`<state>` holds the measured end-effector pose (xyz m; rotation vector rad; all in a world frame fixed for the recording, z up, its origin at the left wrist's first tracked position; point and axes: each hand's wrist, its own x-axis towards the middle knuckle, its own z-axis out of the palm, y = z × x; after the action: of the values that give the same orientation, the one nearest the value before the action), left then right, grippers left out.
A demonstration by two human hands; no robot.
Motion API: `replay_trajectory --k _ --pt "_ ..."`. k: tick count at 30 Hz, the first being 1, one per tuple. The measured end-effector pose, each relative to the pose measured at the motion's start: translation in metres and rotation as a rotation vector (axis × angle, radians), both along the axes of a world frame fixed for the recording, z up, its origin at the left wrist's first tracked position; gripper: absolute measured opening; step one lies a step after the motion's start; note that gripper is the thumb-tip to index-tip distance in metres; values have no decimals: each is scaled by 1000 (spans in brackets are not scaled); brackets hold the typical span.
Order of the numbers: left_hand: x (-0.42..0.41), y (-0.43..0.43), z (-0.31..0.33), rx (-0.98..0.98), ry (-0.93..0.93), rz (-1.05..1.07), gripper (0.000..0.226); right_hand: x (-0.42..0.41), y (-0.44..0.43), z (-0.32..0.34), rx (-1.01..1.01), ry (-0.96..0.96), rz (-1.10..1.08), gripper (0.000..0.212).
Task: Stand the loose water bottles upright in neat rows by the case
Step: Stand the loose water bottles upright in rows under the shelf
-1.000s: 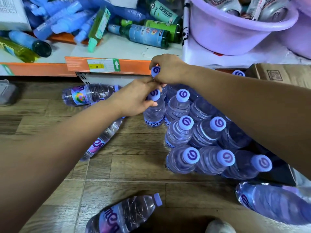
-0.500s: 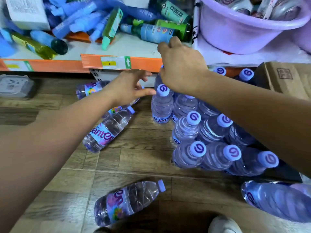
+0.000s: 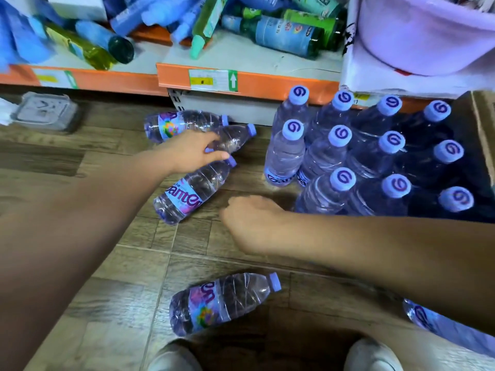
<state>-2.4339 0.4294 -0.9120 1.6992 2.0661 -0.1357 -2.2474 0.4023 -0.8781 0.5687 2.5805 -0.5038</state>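
Several upright water bottles [image 3: 340, 156] with lilac caps stand in rows on the wooden floor beside the cardboard case [image 3: 482, 124]. Loose bottles lie on their sides: one by the shelf base [image 3: 176, 124], one beside it [image 3: 235, 137], a labelled one [image 3: 192, 191] below those, one near my feet [image 3: 222, 303], and one under my right forearm [image 3: 450, 330]. My left hand [image 3: 192, 151] reaches over the second bottle, fingers fairly straight and touching it. My right hand [image 3: 249, 218] hovers above the floor left of the rows, fingers loosely curled and holding nothing.
An orange-edged shelf [image 3: 267, 81] runs along the back, piled with lying coloured bottles [image 3: 284, 36]. A lilac plastic tub [image 3: 423, 44] sits at the upper right. A grey plastic container [image 3: 45, 111] lies on the floor at left. My shoes [image 3: 372, 354] show at the bottom.
Both hands have left the caps of the upright bottles. My left hand moved left onto the lying bottles. My right hand drew back towards me, above the floor.
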Motion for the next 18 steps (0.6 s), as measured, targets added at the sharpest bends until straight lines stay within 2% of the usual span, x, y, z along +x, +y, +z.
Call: replay_trajectory --k 5,8,13,16,18 --pt "-2 6 -15 -76 77 -47 55 10 -22 -38 -79 -213 91 34" --pt "-3 11 -26 -125 110 -81 50 17 -28 -55 -87 -242 150 35" --pt "-1 15 -47 -121 223 -150 39 32 -35 -78 -188 -323 147 55" --pt "9 19 -53 -70 322 -177 53 35 -39 -85 -182 -381 170 70" --pt "15 21 -56 -53 384 -170 55 35 -38 -87 -205 -376 174 67"
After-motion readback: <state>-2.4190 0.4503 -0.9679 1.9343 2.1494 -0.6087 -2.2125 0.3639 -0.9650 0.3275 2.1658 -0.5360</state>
